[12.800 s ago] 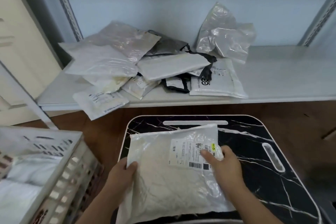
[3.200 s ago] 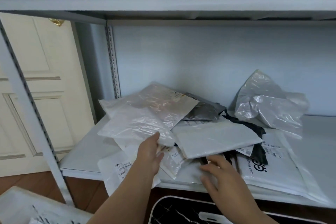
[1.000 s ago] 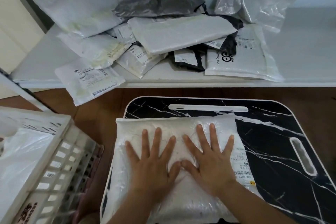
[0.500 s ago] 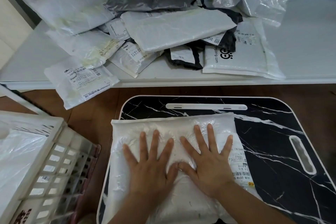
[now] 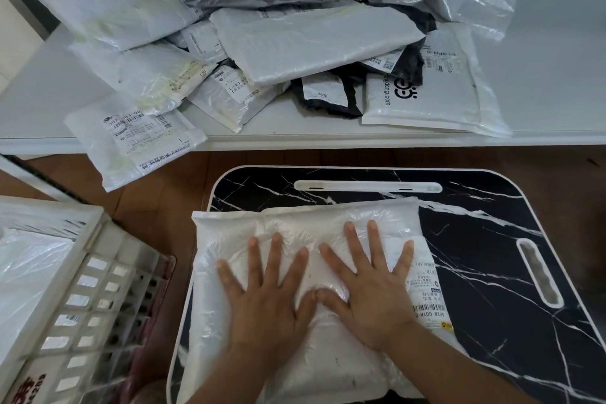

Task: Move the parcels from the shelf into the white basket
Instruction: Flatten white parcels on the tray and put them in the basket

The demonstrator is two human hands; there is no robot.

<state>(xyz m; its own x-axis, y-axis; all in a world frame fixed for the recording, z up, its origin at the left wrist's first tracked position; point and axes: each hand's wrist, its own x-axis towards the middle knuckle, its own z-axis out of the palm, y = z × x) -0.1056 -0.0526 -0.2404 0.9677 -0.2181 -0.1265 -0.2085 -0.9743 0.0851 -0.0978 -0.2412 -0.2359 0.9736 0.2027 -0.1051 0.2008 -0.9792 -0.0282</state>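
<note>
While both hands lie flat on the white parcel (image 5: 295,272) on the marble-patterned tabletop (image 5: 492,272), left hand (image 5: 267,298) and right hand (image 5: 370,292) with straight, spread fingers gripping nothing, press evenly to squeeze air out. Then take both side edges and lift it left into the white basket (image 5: 82,289). More parcels wait on the shelf (image 5: 541,75).
</note>
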